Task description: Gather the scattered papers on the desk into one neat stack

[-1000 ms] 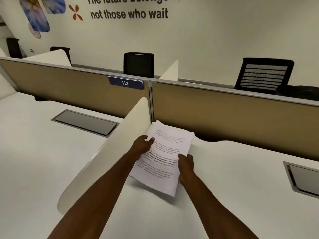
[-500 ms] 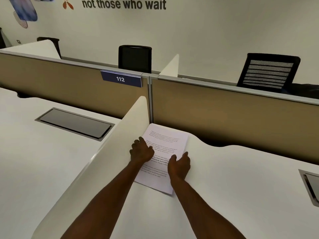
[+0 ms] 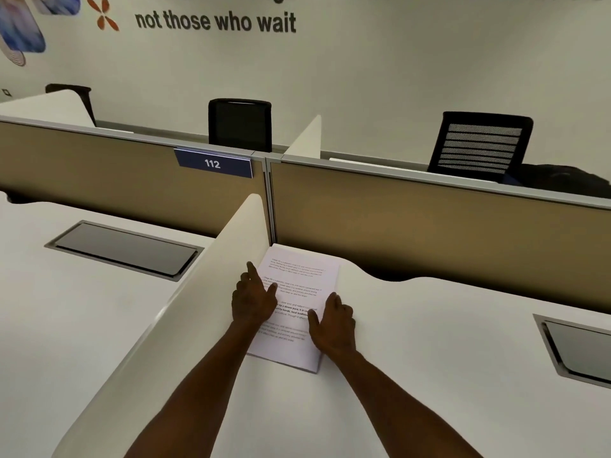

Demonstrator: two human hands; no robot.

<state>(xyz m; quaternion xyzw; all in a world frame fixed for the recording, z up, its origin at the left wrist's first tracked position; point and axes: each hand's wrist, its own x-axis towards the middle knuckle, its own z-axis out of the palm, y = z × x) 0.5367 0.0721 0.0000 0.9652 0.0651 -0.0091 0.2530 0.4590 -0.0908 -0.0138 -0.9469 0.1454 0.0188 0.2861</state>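
Observation:
A stack of printed white papers lies flat on the white desk, tucked into the corner beside the curved white divider and the tan back panel. My left hand rests on the stack's left edge with its fingers spread. My right hand lies flat on the stack's right edge, fingers apart. Neither hand grips the sheets. The middle of the stack's lower half is partly hidden by my hands.
A tan partition with a blue "112" label runs along the desk's back. Grey cable hatches sit in the desks at left and at right. Black office chairs stand behind the partition.
The stack, held tilted above the desk a second ago, now lies flat in the corner. Both hands have let go and rest opened on its edges.

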